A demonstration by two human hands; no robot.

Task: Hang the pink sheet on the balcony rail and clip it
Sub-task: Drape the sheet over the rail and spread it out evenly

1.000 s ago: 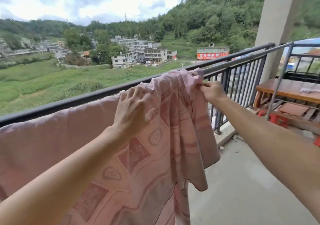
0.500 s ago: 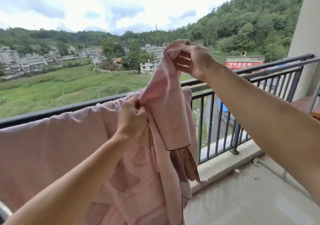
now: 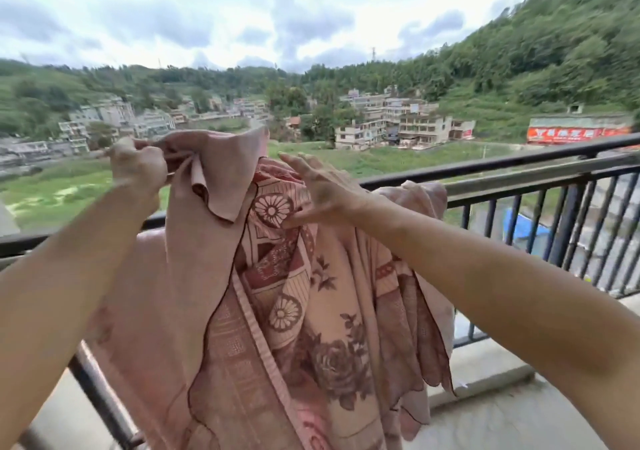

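Note:
The pink sheet (image 3: pixel 332 311), with a floral and geometric print, hangs bunched over the dark balcony rail (image 3: pixel 491 169) in the middle of the view. My left hand (image 3: pixel 138 169) is raised above rail height at the left and grips the sheet's plain upper edge, pulling a flap up. My right hand (image 3: pixel 322 189) rests against the patterned folds near the top of the bunch, fingers spread and thumb pressing the cloth. Part of the sheet lies over the rail just right of that hand. No clip is in view.
The rail's vertical bars (image 3: pixel 568 227) run off to the right above a concrete kerb (image 3: pixel 485 370) and the balcony floor (image 3: pixel 502 425). A slanted dark bar (image 3: pixel 100 397) stands at lower left. Fields, buildings and wooded hills lie beyond.
My left hand has risen up and to the left with the sheet's edge. My right hand has let go of the raised corner and dropped onto the patterned folds. The view has swung left.

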